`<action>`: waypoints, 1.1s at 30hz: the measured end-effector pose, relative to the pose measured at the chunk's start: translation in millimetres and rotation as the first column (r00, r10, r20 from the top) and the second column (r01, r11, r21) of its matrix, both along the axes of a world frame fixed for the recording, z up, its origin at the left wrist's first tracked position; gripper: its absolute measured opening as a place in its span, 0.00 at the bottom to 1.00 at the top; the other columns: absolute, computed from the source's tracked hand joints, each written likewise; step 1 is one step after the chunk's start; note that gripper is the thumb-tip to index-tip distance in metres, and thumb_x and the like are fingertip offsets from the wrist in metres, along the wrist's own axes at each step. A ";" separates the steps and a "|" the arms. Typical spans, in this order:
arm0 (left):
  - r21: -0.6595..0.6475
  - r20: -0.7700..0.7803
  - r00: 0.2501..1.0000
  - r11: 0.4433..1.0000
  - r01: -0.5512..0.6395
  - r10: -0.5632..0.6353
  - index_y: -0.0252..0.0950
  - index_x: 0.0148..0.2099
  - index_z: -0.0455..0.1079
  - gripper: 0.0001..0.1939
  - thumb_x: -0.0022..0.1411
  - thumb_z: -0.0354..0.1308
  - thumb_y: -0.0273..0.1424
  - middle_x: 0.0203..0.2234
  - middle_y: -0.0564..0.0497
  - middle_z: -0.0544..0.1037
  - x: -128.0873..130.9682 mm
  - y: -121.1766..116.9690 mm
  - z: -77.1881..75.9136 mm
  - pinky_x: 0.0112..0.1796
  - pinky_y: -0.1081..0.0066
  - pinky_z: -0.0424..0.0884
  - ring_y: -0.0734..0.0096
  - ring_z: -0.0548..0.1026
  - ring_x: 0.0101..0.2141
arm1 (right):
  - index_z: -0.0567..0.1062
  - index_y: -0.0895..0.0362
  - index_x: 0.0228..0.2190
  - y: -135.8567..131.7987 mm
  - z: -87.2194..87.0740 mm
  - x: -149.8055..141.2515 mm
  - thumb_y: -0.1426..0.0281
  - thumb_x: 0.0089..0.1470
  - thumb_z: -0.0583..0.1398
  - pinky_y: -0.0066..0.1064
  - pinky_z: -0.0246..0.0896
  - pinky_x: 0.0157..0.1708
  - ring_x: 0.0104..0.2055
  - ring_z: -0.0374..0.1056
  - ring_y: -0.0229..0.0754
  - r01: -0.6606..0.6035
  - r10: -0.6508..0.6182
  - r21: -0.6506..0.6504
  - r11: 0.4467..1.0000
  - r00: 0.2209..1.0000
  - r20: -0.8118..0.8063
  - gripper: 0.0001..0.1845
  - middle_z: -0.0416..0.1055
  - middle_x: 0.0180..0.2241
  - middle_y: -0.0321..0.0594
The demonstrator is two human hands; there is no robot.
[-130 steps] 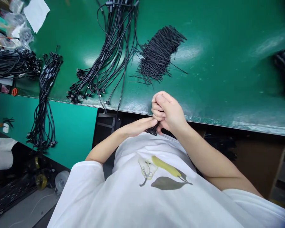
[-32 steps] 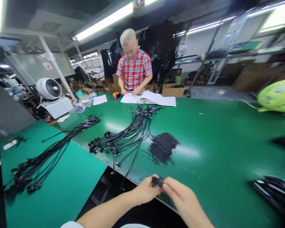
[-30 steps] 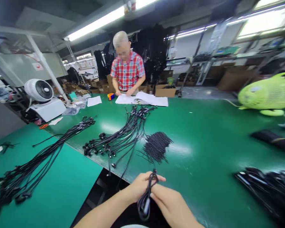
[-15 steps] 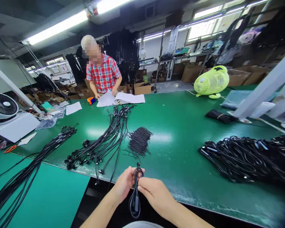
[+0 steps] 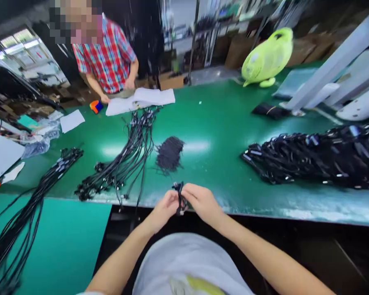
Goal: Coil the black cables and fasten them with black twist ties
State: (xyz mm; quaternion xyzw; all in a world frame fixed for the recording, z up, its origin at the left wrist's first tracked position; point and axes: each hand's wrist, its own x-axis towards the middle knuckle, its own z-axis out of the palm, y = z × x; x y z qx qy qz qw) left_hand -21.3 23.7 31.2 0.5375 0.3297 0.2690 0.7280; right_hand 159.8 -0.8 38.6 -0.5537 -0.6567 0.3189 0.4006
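A coiled black cable [image 5: 180, 200] is held between my two hands at the table's front edge. My left hand [image 5: 168, 205] closes on it from the left, and my right hand [image 5: 199, 198] pinches it from the right. The coil looks foreshortened and blurred, so its ends are hard to make out. Just beyond my hands lies a pile of short black ties [image 5: 169, 153]. To its left a bunch of black cables [image 5: 123, 159] with connectors is spread on the green table [image 5: 209, 172].
A heap of coiled cables [image 5: 313, 155] fills the right side. Long cables [image 5: 39, 196] lie at the left. Across the table a person in a checked shirt [image 5: 110, 57] handles white papers [image 5: 141, 100]. A green fan [image 5: 269, 57] and slanted white post [image 5: 335, 61] stand at the back right.
The view has tilted down, so the table appears higher. The cable coil, hanging lengthwise before, now appears shorter and turned between my hands. The person opposite has shifted the papers.
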 end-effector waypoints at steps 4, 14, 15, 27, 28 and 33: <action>-0.123 0.107 0.994 0.992 0.006 0.008 0.38 0.59 0.68 0.35 0.53 0.69 0.46 0.54 0.42 0.75 4.8 0.1 -0.2 0.60 0.55 0.62 0.54 0.72 0.55 | 0.68 0.56 0.26 -4.2 -6.8 -2.5 0.65 0.67 0.48 0.28 0.51 0.32 0.28 0.61 0.37 0.022 -0.077 0.212 0.977 0.964 0.254 0.19 0.68 0.25 0.37; 0.119 -0.060 0.995 0.991 -0.066 0.074 0.40 0.75 0.31 0.49 0.65 0.55 0.51 0.74 0.47 0.38 7.8 -3.2 -28.3 0.70 0.60 0.37 0.59 0.37 0.72 | 0.72 0.61 0.49 9.2 -21.8 -20.8 0.71 0.68 0.46 0.33 0.53 0.30 0.33 0.67 0.42 -0.042 -0.094 0.193 0.980 0.763 0.640 0.18 0.74 0.34 0.44; 0.166 -0.087 0.994 0.984 -0.058 0.073 0.40 0.75 0.29 0.49 0.66 0.53 0.51 0.74 0.46 0.36 7.5 -2.8 -30.9 0.70 0.59 0.36 0.59 0.36 0.72 | 0.70 0.61 0.52 10.3 -22.1 -19.1 0.70 0.68 0.45 0.33 0.56 0.32 0.37 0.69 0.42 -0.064 -0.027 0.138 0.988 0.817 0.576 0.20 0.75 0.38 0.45; 0.271 0.059 0.997 0.960 -0.068 0.054 0.45 0.72 0.45 0.41 0.64 0.61 0.44 0.68 0.41 0.58 -7.3 38.0 -23.8 0.63 0.55 0.61 0.54 0.62 0.66 | 0.70 0.56 0.40 0.5 -29.8 -3.4 0.68 0.59 0.53 0.30 0.58 0.31 0.30 0.64 0.40 -0.214 0.216 -0.166 0.963 0.976 -0.008 0.10 0.70 0.30 0.38; 0.244 0.064 0.998 0.970 -0.010 -0.005 0.45 0.71 0.49 0.40 0.63 0.62 0.42 0.66 0.41 0.64 -10.5 41.7 -19.9 0.61 0.55 0.65 0.54 0.67 0.63 | 0.71 0.56 0.40 -2.2 -28.0 -1.2 0.69 0.59 0.53 0.29 0.58 0.30 0.29 0.63 0.39 -0.251 0.253 -0.139 0.958 0.967 -0.005 0.09 0.70 0.30 0.38; 0.178 0.126 0.992 0.984 -0.031 0.008 0.39 0.62 0.61 0.26 0.66 0.59 0.40 0.53 0.41 0.76 -9.2 35.6 -16.4 0.58 0.57 0.68 0.58 0.76 0.54 | 0.72 0.58 0.45 -9.3 -28.4 -1.3 0.72 0.61 0.51 0.29 0.56 0.28 0.31 0.65 0.40 -0.160 0.150 0.001 0.987 0.926 0.348 0.14 0.70 0.35 0.42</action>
